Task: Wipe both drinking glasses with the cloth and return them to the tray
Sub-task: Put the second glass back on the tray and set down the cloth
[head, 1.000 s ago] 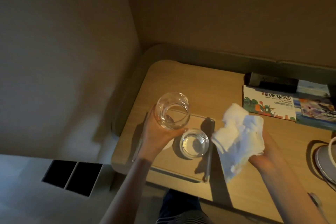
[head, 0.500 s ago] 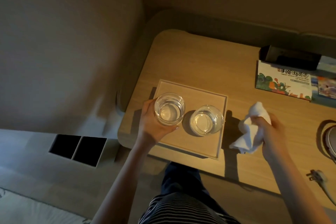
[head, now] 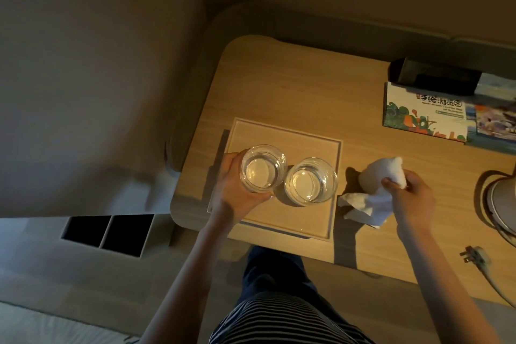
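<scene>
Two clear drinking glasses show over the wooden tray [head: 279, 134], both upright with their mouths up. The first glass [head: 264, 172] is at the tray's left side. Our left grip [head: 234, 187] is curled round its outer wall, thumb on the near side. We cannot tell whether its base rests on the tray or hangs just above it. The second glass [head: 310, 183] stands near the tray's middle with no hand on it, its rim just beside the first glass's and seemingly touching.

Our right grip [head: 410, 198] is off the tray's right edge, its fingers closed on the white cloth [head: 363, 204]. The cloth is bunched up and lies partly on the surface [head: 293, 86], near that edge.

Beyond the tray's far right corner lies a printed booklet [head: 424, 114], with a dark box [head: 435, 78] behind it. Further right of the tray we see the round base [head: 502, 204] of some appliance, and nearer to us a plug [head: 474, 255] with its cord.
</scene>
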Available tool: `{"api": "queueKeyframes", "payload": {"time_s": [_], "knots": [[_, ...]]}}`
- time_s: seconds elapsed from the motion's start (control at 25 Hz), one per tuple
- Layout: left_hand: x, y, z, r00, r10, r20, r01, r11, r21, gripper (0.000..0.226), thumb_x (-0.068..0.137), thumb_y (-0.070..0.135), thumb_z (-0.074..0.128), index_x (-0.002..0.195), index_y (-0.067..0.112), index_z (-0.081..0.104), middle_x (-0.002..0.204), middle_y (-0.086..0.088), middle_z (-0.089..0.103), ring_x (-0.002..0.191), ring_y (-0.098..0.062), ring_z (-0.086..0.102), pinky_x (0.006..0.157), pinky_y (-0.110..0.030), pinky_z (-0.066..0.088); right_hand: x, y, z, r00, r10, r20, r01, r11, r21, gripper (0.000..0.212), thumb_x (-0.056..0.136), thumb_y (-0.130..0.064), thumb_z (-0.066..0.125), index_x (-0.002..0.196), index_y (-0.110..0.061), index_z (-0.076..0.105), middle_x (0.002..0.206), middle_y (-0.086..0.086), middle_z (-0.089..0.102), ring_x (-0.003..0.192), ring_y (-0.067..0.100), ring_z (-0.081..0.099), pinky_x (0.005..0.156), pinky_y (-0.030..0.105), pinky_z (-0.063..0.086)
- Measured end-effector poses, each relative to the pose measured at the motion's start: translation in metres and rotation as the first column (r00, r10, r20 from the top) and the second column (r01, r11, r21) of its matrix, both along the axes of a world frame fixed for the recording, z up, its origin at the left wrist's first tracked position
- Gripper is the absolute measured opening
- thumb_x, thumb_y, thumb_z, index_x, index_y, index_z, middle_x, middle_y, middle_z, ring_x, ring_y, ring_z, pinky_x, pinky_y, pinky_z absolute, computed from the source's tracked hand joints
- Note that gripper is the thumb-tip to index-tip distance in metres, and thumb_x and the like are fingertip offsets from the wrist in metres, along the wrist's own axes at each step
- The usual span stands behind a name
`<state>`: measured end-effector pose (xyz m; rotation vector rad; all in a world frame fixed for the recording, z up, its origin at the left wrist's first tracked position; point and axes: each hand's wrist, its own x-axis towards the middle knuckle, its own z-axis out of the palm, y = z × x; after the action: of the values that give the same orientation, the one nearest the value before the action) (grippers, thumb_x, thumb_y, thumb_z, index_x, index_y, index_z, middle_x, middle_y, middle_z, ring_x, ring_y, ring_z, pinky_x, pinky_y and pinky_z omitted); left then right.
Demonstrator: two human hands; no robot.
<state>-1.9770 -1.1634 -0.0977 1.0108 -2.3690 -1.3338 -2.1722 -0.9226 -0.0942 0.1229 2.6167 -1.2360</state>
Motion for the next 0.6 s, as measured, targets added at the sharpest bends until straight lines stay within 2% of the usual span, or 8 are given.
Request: {"api": "queueKeyframes", "payload": {"time_s": [0.2, 0.28, 0.36, 0.4, 0.48, 0.6], "knots": [[0.002, -0.004, -0.005, 0.999, 0.014, -0.049, -0.014, 1.0, -0.016, 0.092, 0.041, 0.013, 0.098, 0.122, 0.013, 0.054, 0.115, 0.005, 0.049, 0.097, -0.001, 0.052, 0.085, 0.001, 0.037, -0.002, 0.0, 0.0, 0.999, 0.014, 0.036, -0.015, 1.0, 0.027, 0.02, 0.084, -0.016, 0.064, 0.103, -0.012, 0.063, 0.084, 0.011, 0.057, 0.076, 0.028, 0.048, 0.066, 0.039, 0.034], [0.004, -0.006, -0.008, 0.998, 0.0, -0.069, -0.003, 0.999, -0.038, 0.092, 0.041, 0.014, 0.098, 0.122, 0.01, 0.055, 0.116, 0.0, 0.052, 0.104, -0.017, 0.057, 0.091, -0.013, 0.044, -0.003, -0.001, -0.001, 0.998, 0.014, 0.055, -0.015, 1.0, 0.021, 0.02, 0.083, -0.014, 0.064, 0.103, -0.01, 0.063, 0.084, 0.011, 0.056, 0.076, 0.027, 0.046, 0.063, 0.037, 0.033], [0.009, -0.007, -0.012, 0.995, 0.002, -0.098, -0.007, 0.999, -0.053, 0.092, 0.04, 0.016, 0.099, 0.121, 0.007, 0.056, 0.116, -0.004, 0.055, 0.106, -0.025, 0.06, 0.091, -0.029, 0.051, -0.002, -0.002, -0.001, 0.997, 0.011, 0.071, -0.012, 1.0, 0.02, 0.019, 0.083, -0.012, 0.063, 0.102, -0.01, 0.063, 0.085, 0.011, 0.056, 0.075, 0.026, 0.046, 0.059, 0.037, 0.031], [0.011, -0.008, -0.013, 0.995, 0.0, -0.104, -0.007, 0.998, -0.066, 0.092, 0.04, 0.018, 0.099, 0.121, 0.005, 0.056, 0.115, -0.005, 0.056, 0.105, -0.026, 0.061, 0.091, -0.032, 0.052, -0.001, -0.002, -0.001, 0.997, 0.01, 0.077, -0.011, 1.0, 0.017, 0.018, 0.083, -0.012, 0.063, 0.101, -0.011, 0.063, 0.084, 0.012, 0.057, 0.075, 0.026, 0.046, 0.058, 0.037, 0.032], [0.012, -0.011, -0.015, 0.995, -0.015, -0.1, 0.006, 0.996, -0.094, 0.093, 0.04, 0.02, 0.099, 0.121, 0.002, 0.056, 0.115, -0.005, 0.056, 0.104, -0.027, 0.061, 0.09, -0.031, 0.051, 0.0, -0.002, -0.003, 0.996, 0.007, 0.091, -0.007, 1.0, 0.006, 0.018, 0.082, -0.012, 0.064, 0.101, -0.009, 0.064, 0.083, 0.012, 0.057, 0.074, 0.026, 0.047, 0.058, 0.036, 0.033], [0.012, -0.015, -0.018, 0.996, -0.042, -0.077, 0.032, 0.991, -0.13, 0.094, 0.039, 0.021, 0.099, 0.12, 0.0, 0.057, 0.114, -0.004, 0.055, 0.102, -0.024, 0.061, 0.091, -0.017, 0.047, 0.001, -0.001, -0.006, 0.993, -0.004, 0.116, 0.004, 1.0, -0.001, 0.021, 0.082, -0.012, 0.064, 0.102, -0.009, 0.064, 0.082, 0.011, 0.058, 0.072, 0.026, 0.048, 0.063, 0.038, 0.035]]}}
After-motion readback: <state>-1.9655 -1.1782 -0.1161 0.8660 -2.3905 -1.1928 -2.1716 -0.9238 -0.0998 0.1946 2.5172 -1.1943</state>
